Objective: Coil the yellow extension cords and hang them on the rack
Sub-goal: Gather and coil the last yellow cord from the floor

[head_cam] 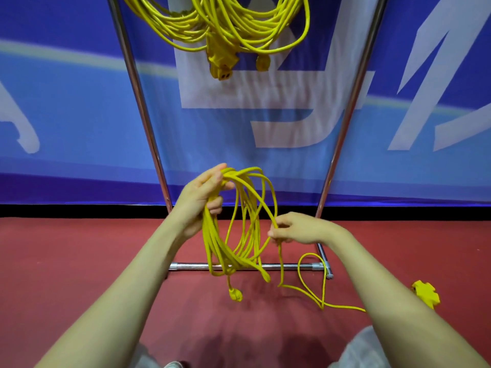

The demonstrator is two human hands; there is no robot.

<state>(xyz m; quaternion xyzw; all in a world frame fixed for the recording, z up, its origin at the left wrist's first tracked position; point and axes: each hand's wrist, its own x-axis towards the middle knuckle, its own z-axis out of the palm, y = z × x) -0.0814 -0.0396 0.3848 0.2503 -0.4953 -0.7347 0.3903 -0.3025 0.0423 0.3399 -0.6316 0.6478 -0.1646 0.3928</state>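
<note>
**Half-Coiled Cord Held Before the Rack**

A blue banner with white lettering (66, 115) stood behind the chrome tube rack (292, 266), whose top carried hung yellow cord coils (220, 25). On the red floor (93, 248), right of the rack's base, lay a loose cord tail (342, 306) and a yellow star-shaped socket block (425, 293). The left hand (202, 200) gripped the top of the yellow extension cord coil (210, 235), which hung across the base bar. The right hand (297, 228), lower and to the right, pinched a single strand.

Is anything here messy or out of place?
Only the cord's uncoiled tail: it loops loosely across the floor from the right hand toward a socket block lying beside the rack. The hung coils look tidy.
</note>
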